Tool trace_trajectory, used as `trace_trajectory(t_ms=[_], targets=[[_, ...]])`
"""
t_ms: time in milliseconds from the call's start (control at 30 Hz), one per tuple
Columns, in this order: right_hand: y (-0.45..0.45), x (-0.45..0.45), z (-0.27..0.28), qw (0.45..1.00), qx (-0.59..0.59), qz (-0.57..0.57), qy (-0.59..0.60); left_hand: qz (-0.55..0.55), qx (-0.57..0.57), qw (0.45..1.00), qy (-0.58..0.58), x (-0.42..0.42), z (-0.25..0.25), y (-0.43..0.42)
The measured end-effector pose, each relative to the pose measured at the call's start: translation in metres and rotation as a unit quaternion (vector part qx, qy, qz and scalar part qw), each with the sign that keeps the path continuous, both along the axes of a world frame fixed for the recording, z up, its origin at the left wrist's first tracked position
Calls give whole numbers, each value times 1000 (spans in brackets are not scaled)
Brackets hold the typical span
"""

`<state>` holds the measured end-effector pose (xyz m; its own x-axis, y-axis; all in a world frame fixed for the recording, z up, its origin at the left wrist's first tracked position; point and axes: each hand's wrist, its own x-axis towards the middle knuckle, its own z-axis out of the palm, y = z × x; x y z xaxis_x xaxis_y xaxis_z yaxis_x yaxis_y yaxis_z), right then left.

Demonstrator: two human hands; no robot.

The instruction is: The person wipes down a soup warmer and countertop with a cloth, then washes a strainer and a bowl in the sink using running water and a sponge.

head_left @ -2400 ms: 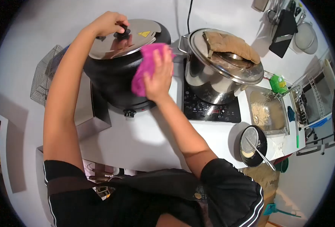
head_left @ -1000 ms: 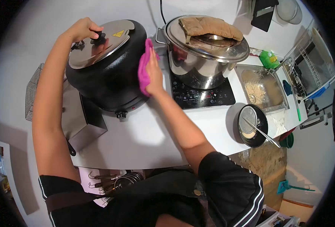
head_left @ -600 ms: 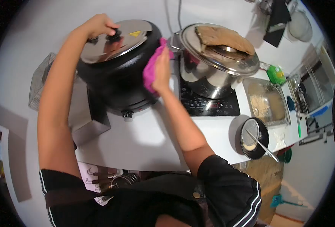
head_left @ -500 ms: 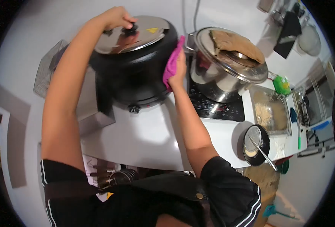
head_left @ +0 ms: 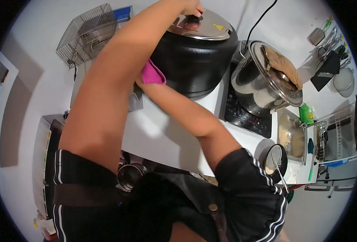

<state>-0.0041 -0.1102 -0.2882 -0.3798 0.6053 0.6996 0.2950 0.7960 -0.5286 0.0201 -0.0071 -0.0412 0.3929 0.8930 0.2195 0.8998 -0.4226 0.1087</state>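
My left hand [head_left: 193, 7] grips the black knob [head_left: 195, 17] on the shiny steel lid [head_left: 204, 29] of a large black soup kettle [head_left: 192, 66]. The lid lies on the kettle and bears a yellow triangle sticker. My right arm passes beneath my left forearm, bringing a pink cloth [head_left: 153, 74] to the kettle's left side. Of my right hand [head_left: 140, 83] only the wrist edge shows; its fingers are hidden behind my left arm.
A steel stockpot [head_left: 249, 82] stands on a black induction hob [head_left: 243, 117], a brown folded cloth [head_left: 283, 64] on its lid. Nearby are a sink [head_left: 293, 135] and a black bowl [head_left: 282, 165] with a strainer. Wire fry baskets [head_left: 90, 34] stand at left.
My right hand has carried the pink cloth from the kettle's right side to its left, under my left arm. My left hand stays on the knob. The view has shifted left.
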Motion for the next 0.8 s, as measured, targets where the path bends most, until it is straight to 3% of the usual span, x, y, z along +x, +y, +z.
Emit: trace_trajectory(t_ms=[33,67,100,133,200,267,300,333,433,567,633,700,800], targets=[[-4,7,3,969,-158,134,135,6,3,1000,10,0,2,-2],[-11,29,0,997,25,76,9,-2,2,1000,4,-3,-1,1],[-20,56,-4,971,206,15,-117,-2,0,1000,2,-4,-2,1],[-28,87,-7,894,377,-44,-238,-3,0,1000,15,-3,-1,1],[-34,146,9,872,272,49,-404,-20,38,994,101,-1,-1,7],[-27,196,43,884,-19,189,-426,-28,32,995,91,-2,-3,11],[-14,216,58,843,177,138,-490,-38,26,995,88,-3,-5,13],[-1,230,74,761,366,82,-529,-41,33,996,67,-5,-7,15],[-9,208,120,743,479,-9,-467,-33,36,996,75,-4,-5,14],[-33,139,123,764,449,-109,-450,-32,17,995,94,0,6,17],[-40,106,112,735,448,-162,-482,-32,-9,976,217,7,16,17],[-40,77,85,677,465,-176,-543,-22,-23,981,190,6,17,17],[-28,74,17,485,610,-218,-588,5,-45,988,144,11,25,12]])
